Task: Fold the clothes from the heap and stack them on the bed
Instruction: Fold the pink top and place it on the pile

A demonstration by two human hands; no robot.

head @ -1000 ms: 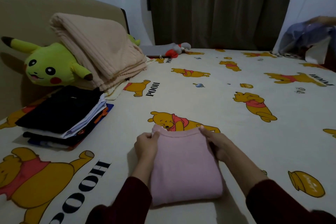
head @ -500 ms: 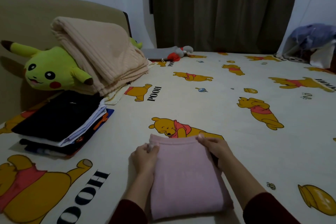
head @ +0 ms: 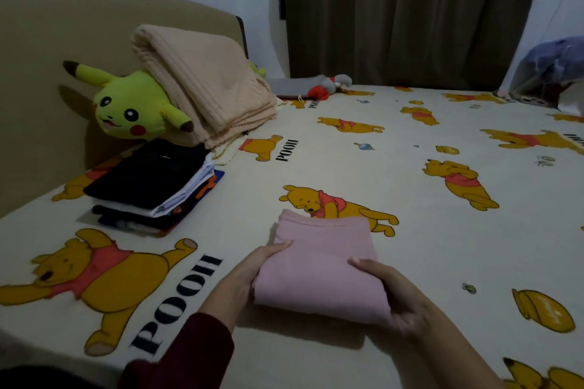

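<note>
A folded pink garment (head: 322, 265) lies on the bed (head: 284, 350) in front of me. My left hand (head: 252, 271) grips its left edge, thumb on top and fingers tucked under. My right hand (head: 388, 290) grips its right edge the same way, and the near end looks lifted off the sheet. To the left stands a stack of folded clothes (head: 155, 183), black on top with white and dark layers below. At the far right edge a heap of clothes (head: 556, 73) shows in bluish and white fabric.
A yellow plush toy (head: 132, 107) leans on the beige headboard (head: 47, 73) behind the stack. A folded beige blanket (head: 205, 85) lies over it. A small grey and red plush (head: 322, 88) sits at the bed's far edge below dark curtains (head: 410, 9).
Both hands slid back from the garment's far corners to its sides and now grip it there. The view shifted a little to the left.
</note>
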